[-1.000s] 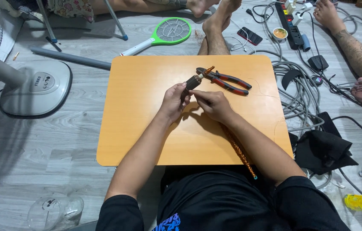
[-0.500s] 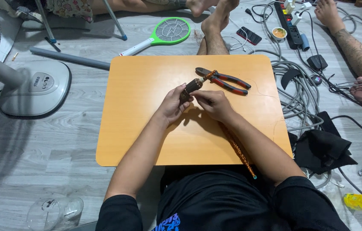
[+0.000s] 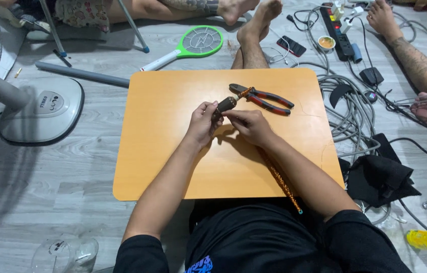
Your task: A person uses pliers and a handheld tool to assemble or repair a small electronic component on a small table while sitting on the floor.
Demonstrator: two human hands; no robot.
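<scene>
A braided cord [image 3: 280, 178] runs from the lap up under the right hand [image 3: 249, 126], its long axis slanting up-left toward a dark plug [image 3: 226, 104] at its end. Both hands pinch that end over the middle of the worktop [image 3: 163, 151]: the left hand [image 3: 202, 123] grips the plug body, the right closes on the cord just behind it, seemingly. The plug points up-right at the pliers [image 3: 264, 98], lying just beyond, handles to the right.

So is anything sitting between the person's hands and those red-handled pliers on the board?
Nothing visible. The pliers lie on bare orange board just beyond both hands. The left hand and right hand already hold a dark plug on a braided cord.
</scene>
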